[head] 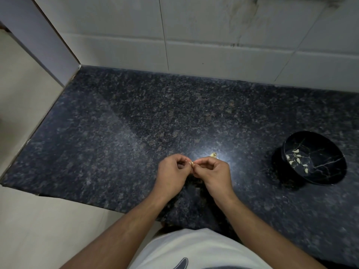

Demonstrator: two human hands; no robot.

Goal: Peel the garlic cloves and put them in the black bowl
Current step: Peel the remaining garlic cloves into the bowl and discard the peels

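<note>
A small pale garlic clove (192,163) is pinched between the fingertips of my left hand (172,172) and my right hand (211,170), which meet over the dark granite counter (120,136). Most of the clove is hidden by the fingers. Just behind my right hand, a bit of yellowish garlic or peel (213,155) lies on the counter. To the right stands the black bowl (330,171) with thin pale veins; several peeled cloves (297,160) rest inside it.
A white tiled wall (213,35) runs along the back of the counter and a white side panel (48,45) closes its left end. The counter's front edge (77,200) drops to a pale floor. My white shirt fills the bottom.
</note>
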